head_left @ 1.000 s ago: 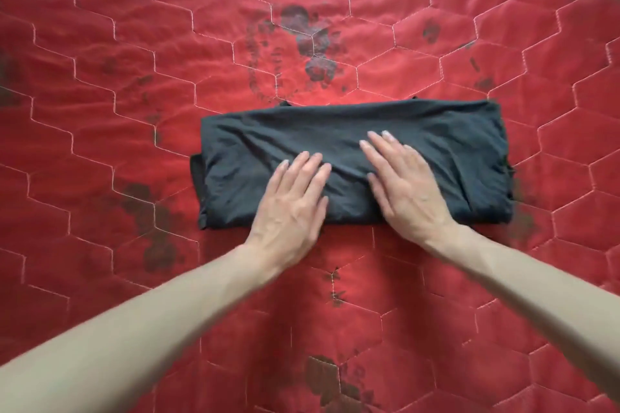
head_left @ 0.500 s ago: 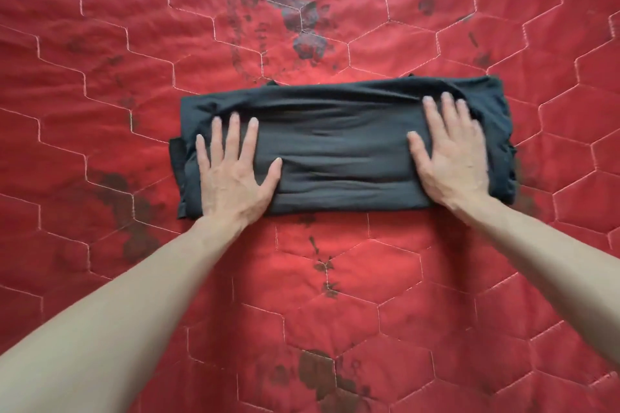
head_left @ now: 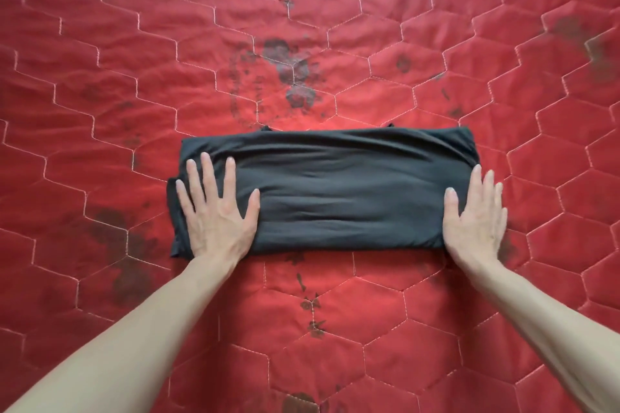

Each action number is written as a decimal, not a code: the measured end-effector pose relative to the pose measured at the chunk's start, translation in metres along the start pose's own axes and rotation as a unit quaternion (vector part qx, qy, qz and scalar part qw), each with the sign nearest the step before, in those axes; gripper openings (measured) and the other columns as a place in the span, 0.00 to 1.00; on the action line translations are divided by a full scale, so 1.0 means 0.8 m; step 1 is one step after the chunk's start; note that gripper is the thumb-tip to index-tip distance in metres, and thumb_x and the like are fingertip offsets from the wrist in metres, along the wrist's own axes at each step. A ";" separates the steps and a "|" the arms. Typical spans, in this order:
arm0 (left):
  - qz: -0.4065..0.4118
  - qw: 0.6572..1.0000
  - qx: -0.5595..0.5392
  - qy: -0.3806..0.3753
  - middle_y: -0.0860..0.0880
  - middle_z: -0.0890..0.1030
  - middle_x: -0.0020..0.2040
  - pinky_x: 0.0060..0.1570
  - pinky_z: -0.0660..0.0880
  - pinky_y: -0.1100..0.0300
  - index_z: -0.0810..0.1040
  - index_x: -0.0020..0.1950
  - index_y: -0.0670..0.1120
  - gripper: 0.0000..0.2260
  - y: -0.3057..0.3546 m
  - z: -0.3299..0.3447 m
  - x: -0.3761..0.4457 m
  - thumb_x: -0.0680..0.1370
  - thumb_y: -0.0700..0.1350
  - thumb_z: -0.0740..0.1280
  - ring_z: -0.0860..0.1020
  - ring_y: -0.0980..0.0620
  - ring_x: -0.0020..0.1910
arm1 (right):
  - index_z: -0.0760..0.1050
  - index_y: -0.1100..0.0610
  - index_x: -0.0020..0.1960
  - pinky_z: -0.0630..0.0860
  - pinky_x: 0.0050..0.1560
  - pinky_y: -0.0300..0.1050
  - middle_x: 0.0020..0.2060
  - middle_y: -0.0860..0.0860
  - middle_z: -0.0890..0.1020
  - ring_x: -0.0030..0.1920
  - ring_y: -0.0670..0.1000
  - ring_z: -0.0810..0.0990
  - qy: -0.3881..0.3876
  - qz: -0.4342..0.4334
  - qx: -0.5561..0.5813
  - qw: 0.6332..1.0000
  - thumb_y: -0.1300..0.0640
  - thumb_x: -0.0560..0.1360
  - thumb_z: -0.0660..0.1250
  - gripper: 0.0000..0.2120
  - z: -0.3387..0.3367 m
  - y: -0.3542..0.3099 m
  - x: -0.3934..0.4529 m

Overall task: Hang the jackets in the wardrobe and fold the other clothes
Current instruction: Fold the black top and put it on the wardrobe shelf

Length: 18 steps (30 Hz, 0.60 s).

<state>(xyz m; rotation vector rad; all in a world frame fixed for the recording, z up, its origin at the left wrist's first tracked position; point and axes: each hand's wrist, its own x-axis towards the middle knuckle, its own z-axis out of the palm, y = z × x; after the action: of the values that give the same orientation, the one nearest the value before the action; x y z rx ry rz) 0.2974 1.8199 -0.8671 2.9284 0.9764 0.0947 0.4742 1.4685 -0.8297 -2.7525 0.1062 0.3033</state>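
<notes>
A red quilted bedspread [head_left: 369, 329] stitched in pale hexagons fills the whole view, from the left edge to the right. Its fabric is lightly wrinkled and carries dark, smudged blotches [head_left: 295, 74]: one group left of the folded cloth, a larger cluster above its middle, a few small marks below it, and more toward the upper right corner. Nothing of the room beyond this surface shows.

A folded black soft-knit garment [head_left: 339, 191] lies flat on the bedspread near the middle of the view. It forms a long rectangle whose long axis runs left to right, square to the person. The left end is slightly ragged, with an under-layer peeking out at the edge; the right end is neater and rounded. Soft creases run along its length.

The left hand [head_left: 218, 214] lies palm down on the left end of the garment, fingers straight and spread, thumb stretched out toward the middle. It presses flat and grips nothing. The right hand [head_left: 476, 221] lies palm down on the right end, fingers straight and close together, their outer side overhanging the cloth's edge onto the bedspread. It too is flat and holds nothing. Both bare forearms reach in from the bottom corners.
</notes>
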 end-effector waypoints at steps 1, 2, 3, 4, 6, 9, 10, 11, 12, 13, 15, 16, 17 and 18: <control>0.039 0.999 -0.006 0.018 0.42 0.49 0.86 0.82 0.46 0.38 0.56 0.85 0.49 0.32 -0.001 -0.001 -0.005 0.84 0.61 0.53 0.47 0.41 0.85 | 0.49 0.50 0.86 0.47 0.82 0.59 0.85 0.53 0.52 0.85 0.54 0.48 -0.004 0.007 0.009 1.000 0.44 0.86 0.58 0.33 -0.004 0.002 -0.007; 0.098 0.995 -0.015 0.029 0.43 0.50 0.86 0.82 0.48 0.39 0.56 0.85 0.48 0.31 -0.002 -0.001 -0.012 0.84 0.58 0.54 0.48 0.43 0.85 | 0.51 0.51 0.85 0.50 0.82 0.58 0.84 0.54 0.55 0.84 0.56 0.52 0.003 0.008 0.022 1.000 0.45 0.84 0.62 0.35 -0.008 0.005 -0.014; 0.165 0.986 -0.025 0.028 0.44 0.51 0.86 0.81 0.51 0.38 0.56 0.85 0.47 0.30 -0.003 0.000 -0.022 0.84 0.56 0.54 0.50 0.44 0.85 | 0.55 0.53 0.85 0.54 0.80 0.57 0.82 0.55 0.61 0.82 0.57 0.57 0.018 0.008 0.039 0.999 0.45 0.82 0.66 0.36 -0.012 0.007 -0.019; 0.225 0.974 -0.032 0.016 0.44 0.53 0.86 0.80 0.55 0.38 0.57 0.85 0.46 0.30 -0.004 0.001 -0.032 0.85 0.55 0.54 0.51 0.45 0.85 | 0.59 0.54 0.83 0.58 0.78 0.56 0.78 0.56 0.68 0.79 0.59 0.62 0.034 0.018 0.059 0.998 0.46 0.80 0.71 0.37 -0.016 0.008 -0.021; 0.276 0.960 -0.031 -0.016 0.45 0.55 0.85 0.79 0.59 0.39 0.57 0.85 0.47 0.29 -0.005 0.002 -0.051 0.85 0.55 0.54 0.53 0.46 0.84 | 0.67 0.53 0.76 0.65 0.71 0.55 0.67 0.55 0.78 0.69 0.61 0.72 0.042 0.081 0.107 0.990 0.44 0.74 0.77 0.37 -0.024 0.005 -0.018; 0.229 0.972 -0.029 -0.037 0.45 0.56 0.85 0.80 0.57 0.39 0.58 0.85 0.48 0.29 0.001 -0.003 -0.066 0.85 0.56 0.54 0.54 0.44 0.84 | 0.79 0.53 0.57 0.77 0.60 0.56 0.55 0.56 0.85 0.54 0.58 0.82 -0.038 0.209 0.205 0.955 0.46 0.69 0.81 0.22 -0.035 -0.008 -0.010; 0.214 0.975 -0.031 -0.049 0.45 0.56 0.85 0.80 0.57 0.39 0.58 0.85 0.48 0.29 0.006 -0.008 -0.068 0.85 0.57 0.54 0.54 0.44 0.84 | 0.81 0.53 0.52 0.78 0.56 0.54 0.52 0.56 0.86 0.49 0.56 0.82 -0.065 0.220 0.233 0.945 0.48 0.70 0.81 0.16 -0.039 -0.013 -0.009; 0.202 0.977 -0.034 -0.064 0.45 0.55 0.85 0.80 0.56 0.39 0.58 0.85 0.48 0.30 0.012 -0.014 -0.069 0.84 0.58 0.53 0.53 0.44 0.84 | 0.81 0.53 0.50 0.78 0.54 0.52 0.51 0.56 0.86 0.47 0.54 0.82 -0.080 0.216 0.248 0.941 0.51 0.71 0.81 0.13 -0.043 -0.020 -0.010; 0.189 0.978 -0.040 -0.079 0.46 0.55 0.85 0.81 0.56 0.40 0.58 0.85 0.48 0.30 0.018 -0.020 -0.070 0.84 0.59 0.52 0.52 0.44 0.85 | 0.80 0.54 0.50 0.77 0.53 0.50 0.52 0.56 0.86 0.47 0.54 0.81 -0.086 0.204 0.250 0.943 0.53 0.73 0.80 0.11 -0.048 -0.028 -0.011; 0.174 0.979 -0.052 -0.095 0.46 0.54 0.86 0.81 0.55 0.40 0.58 0.85 0.49 0.30 0.023 -0.026 -0.071 0.84 0.60 0.51 0.51 0.45 0.85 | 0.79 0.54 0.51 0.75 0.52 0.49 0.52 0.55 0.85 0.48 0.54 0.81 -0.087 0.190 0.247 0.946 0.53 0.74 0.78 0.10 -0.053 -0.037 -0.012; 0.142 0.977 -0.098 -0.126 0.48 0.52 0.86 0.82 0.51 0.45 0.57 0.85 0.50 0.30 0.031 -0.035 -0.073 0.85 0.60 0.51 0.47 0.48 0.85 | 0.76 0.57 0.47 0.70 0.50 0.48 0.52 0.57 0.83 0.48 0.56 0.79 -0.091 0.163 0.220 0.958 0.54 0.76 0.75 0.10 -0.065 -0.062 -0.016; 0.122 0.973 -0.136 -0.140 0.50 0.51 0.86 0.83 0.49 0.48 0.58 0.85 0.50 0.28 0.034 -0.041 -0.073 0.86 0.60 0.52 0.46 0.50 0.85 | 0.73 0.57 0.45 0.69 0.49 0.49 0.51 0.58 0.82 0.48 0.58 0.78 -0.088 0.143 0.191 0.967 0.53 0.77 0.74 0.11 -0.069 -0.076 -0.020; 0.099 0.966 -0.187 -0.148 0.51 0.53 0.85 0.83 0.49 0.51 0.61 0.84 0.50 0.27 0.036 -0.047 -0.071 0.86 0.58 0.55 0.47 0.52 0.85 | 0.71 0.57 0.45 0.68 0.48 0.50 0.48 0.59 0.81 0.48 0.59 0.77 -0.074 0.116 0.165 0.977 0.52 0.77 0.73 0.13 -0.072 -0.092 -0.027; 0.071 0.955 -0.245 -0.149 0.52 0.57 0.84 0.82 0.50 0.54 0.65 0.82 0.50 0.25 0.037 -0.053 -0.069 0.86 0.56 0.59 0.50 0.54 0.84 | 0.71 0.58 0.46 0.68 0.47 0.52 0.45 0.58 0.80 0.47 0.62 0.78 -0.050 0.084 0.150 0.984 0.51 0.78 0.72 0.13 -0.074 -0.109 -0.035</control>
<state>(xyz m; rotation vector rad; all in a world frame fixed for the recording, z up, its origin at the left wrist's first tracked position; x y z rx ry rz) 0.2677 1.7645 -0.8251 2.4552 0.5924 -0.0856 0.4681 1.5288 -0.7387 -2.4284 0.3301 0.4316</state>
